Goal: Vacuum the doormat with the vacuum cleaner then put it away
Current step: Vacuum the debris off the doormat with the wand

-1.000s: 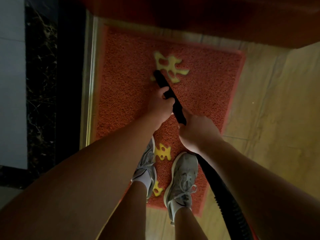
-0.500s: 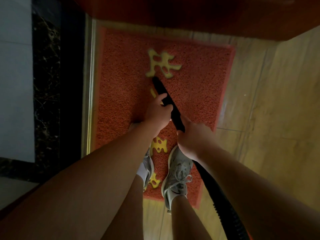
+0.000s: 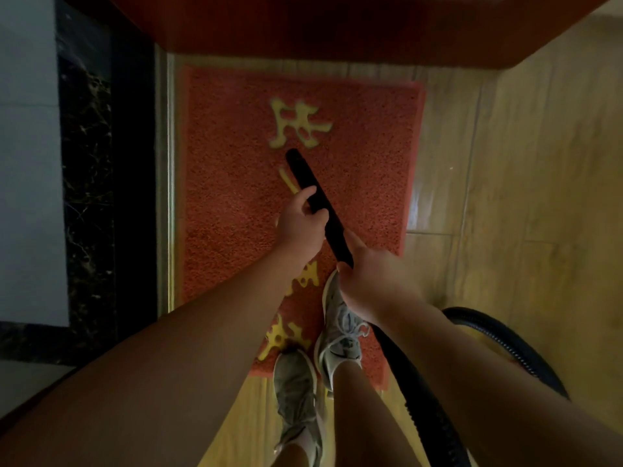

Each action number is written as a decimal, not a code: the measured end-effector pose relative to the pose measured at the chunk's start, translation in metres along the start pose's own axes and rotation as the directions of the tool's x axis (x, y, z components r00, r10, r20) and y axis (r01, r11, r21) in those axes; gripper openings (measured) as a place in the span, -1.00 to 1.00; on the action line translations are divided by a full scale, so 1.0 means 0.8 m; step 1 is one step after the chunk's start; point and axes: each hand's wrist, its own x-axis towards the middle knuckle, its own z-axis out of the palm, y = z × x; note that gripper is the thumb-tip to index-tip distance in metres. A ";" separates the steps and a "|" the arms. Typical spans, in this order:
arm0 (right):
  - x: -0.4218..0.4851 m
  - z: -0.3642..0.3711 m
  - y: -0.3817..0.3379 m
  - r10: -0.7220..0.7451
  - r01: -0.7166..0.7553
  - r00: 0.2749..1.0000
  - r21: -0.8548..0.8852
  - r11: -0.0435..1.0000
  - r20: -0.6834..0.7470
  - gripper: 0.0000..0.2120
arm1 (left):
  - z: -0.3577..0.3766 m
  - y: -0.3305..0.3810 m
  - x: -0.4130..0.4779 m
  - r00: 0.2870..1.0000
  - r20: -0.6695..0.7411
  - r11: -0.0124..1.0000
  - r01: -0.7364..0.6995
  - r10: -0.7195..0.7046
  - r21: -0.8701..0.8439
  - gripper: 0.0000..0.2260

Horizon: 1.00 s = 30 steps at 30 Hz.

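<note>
An orange-red doormat (image 3: 229, 183) with yellow characters lies on the wooden floor before a dark red door. A black vacuum nozzle (image 3: 305, 175) slants across the mat, its tip just below the top yellow character. My left hand (image 3: 301, 225) grips the nozzle midway. Lower down, my right hand (image 3: 372, 281) grips it where the ribbed black hose (image 3: 421, 409) begins. The hose runs down to the right and loops back over the floor. The vacuum's body is out of view.
My right shoe (image 3: 338, 335) stands on the mat's near part and my left shoe (image 3: 296, 396) mostly on the floor behind it. A metal threshold strip (image 3: 167, 183) and dark marble border (image 3: 87, 183) run along the left. The red door (image 3: 337, 28) closes off the top.
The nozzle tip has drawn back toward me, off the top yellow character. My left foot has stepped back off the mat, and a loop of hose has come into view at the right.
</note>
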 end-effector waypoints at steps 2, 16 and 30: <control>-0.007 0.006 0.003 -0.015 0.015 0.999 0.013 1.000 -0.030 -0.42 | -0.001 -0.005 -0.007 1.000 0.000 0.999 -0.016 0.016 -0.030 -0.55; -0.096 0.040 0.017 0.003 0.014 0.985 0.097 0.995 -0.171 -0.41 | -0.028 -0.074 -0.179 0.995 0.056 0.965 -0.061 0.078 -0.255 -0.51; -0.154 0.073 0.048 -0.082 0.127 0.957 0.146 0.981 -0.277 -0.55 | 0.054 -0.188 -0.374 0.939 0.337 0.918 0.076 0.065 -0.388 -0.54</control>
